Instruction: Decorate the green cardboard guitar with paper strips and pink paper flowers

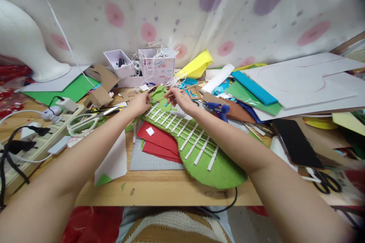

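A green paper guitar shape [216,167] with white strips glued across it lies on the wooden table [159,190], its neck pointing away from me. My left hand [140,103] is closed at the far end of the neck, fingers pinched on the green top part. My right hand [178,98] is closed too, pinching a thin wooden stick [161,99] that reaches toward my left hand. Red paper sheets [159,140] and a grey cutting mat [148,161] lie under the guitar.
White-handled scissors [85,121] and a power strip [37,144] with plugs sit left. A blue glue gun [219,109] lies right of my hands. Coloured paper, white boards [308,83], a black tablet [296,142] and black scissors [325,182] fill the right. Small boxes [156,66] stand behind.
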{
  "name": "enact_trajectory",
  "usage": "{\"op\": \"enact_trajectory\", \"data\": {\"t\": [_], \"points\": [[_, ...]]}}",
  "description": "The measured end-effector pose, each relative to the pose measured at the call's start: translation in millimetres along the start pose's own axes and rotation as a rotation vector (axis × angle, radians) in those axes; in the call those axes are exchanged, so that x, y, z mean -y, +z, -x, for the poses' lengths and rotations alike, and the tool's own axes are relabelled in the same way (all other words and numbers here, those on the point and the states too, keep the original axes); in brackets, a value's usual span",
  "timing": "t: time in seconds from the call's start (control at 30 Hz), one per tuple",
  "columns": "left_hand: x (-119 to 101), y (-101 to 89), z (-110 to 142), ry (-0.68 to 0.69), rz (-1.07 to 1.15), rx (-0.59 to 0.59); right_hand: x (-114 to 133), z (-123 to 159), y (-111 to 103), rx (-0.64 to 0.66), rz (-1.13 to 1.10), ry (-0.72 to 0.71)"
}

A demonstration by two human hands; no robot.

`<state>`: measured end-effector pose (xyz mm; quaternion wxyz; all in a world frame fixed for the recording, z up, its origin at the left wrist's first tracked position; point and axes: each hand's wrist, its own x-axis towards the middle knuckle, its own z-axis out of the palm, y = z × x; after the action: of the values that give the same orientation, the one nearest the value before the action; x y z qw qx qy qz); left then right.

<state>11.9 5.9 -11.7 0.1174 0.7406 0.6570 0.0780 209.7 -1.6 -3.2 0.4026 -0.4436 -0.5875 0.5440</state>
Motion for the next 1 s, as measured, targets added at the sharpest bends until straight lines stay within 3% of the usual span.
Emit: {"op": "enact_trajectory", "data": {"t": [0.2, 0.4, 1.0], "points": [[-8, -6.5, 4, -0.121, 0.039, 0.031, -14, -18, 16, -0.132, -0.056, 0.066], [-15, -7.7, 3, -0.211, 0.029, 0.058, -33, -23, 16, -0.119, -0.058, 0.041], [-6, -1.8, -4, -0.167, 0.006, 0.019, -33, -17, 16, -0.111, -0.057, 0.046]]}}
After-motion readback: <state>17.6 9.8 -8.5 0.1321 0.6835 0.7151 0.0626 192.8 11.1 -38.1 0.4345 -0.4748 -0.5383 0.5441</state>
